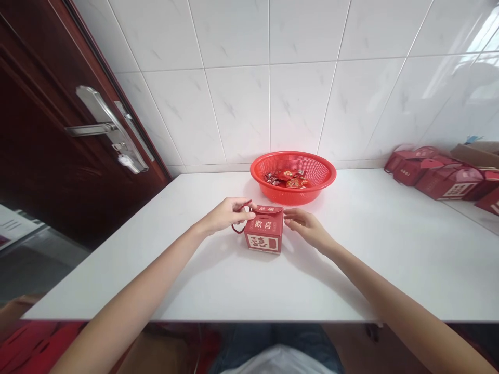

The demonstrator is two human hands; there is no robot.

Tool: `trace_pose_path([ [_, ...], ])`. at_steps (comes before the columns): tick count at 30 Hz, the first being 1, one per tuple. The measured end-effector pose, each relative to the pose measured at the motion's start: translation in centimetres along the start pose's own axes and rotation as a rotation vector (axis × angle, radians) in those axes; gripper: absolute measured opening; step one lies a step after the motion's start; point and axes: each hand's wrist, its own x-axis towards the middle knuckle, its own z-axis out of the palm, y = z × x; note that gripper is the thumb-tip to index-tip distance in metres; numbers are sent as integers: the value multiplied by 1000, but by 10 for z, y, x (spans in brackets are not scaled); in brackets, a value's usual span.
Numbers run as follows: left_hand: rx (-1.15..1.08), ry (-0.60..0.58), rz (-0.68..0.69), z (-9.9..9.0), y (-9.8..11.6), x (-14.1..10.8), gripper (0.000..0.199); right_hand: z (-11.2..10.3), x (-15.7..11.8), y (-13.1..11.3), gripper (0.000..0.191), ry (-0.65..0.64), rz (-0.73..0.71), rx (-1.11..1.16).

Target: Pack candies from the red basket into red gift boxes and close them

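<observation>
A small red gift box [263,228] with white and gold Chinese characters stands upright on the white table in front of me. At its upper left corner, my left hand [230,215] pinches the twisted red cord handle [238,230], which loops out from the box's left side. My right hand [306,226] is at the opposite side, its fingers stretched toward the upper right edge; whether they touch the box is hard to tell. The box's top flap lies folded over. Just behind it sits a red plastic basket [293,196] with several red wrapped sweets [292,179] inside.
Several red gift boxes [436,171] are gathered at the right by the wall, near an open cardboard box [477,153]. A dark red door [42,104] is at the left. The white table's front edge [257,319] runs before my body.
</observation>
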Motion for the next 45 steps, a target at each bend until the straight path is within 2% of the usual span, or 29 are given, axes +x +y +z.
trace_pose_path([
  [9,1,-28,2,-12,31,10,32,-3,-4,-17,29,67,-118,90],
  [15,29,-50,32,-12,46,19,31,-3,-9,-19,27,119,-164,68],
  [17,61,-60,34,-9,50,21,36,-2,-11,-18,26,137,-189,42],
  [20,131,-26,2,-4,59,23,59,-1,-14,-18,24,161,-228,3],
  [22,187,-2,11,-1,64,25,64,-1,-16,-20,22,169,-255,-11],
  [26,262,59,139,2,72,34,44,1,-17,-23,18,177,-289,-5],
  [30,247,110,252,2,75,43,32,2,-16,-27,19,202,-273,14],
  [39,177,130,328,4,80,43,21,-1,-9,-31,22,260,-232,71],
  [45,123,69,376,6,81,45,13,-6,1,-24,25,306,-199,89],
])
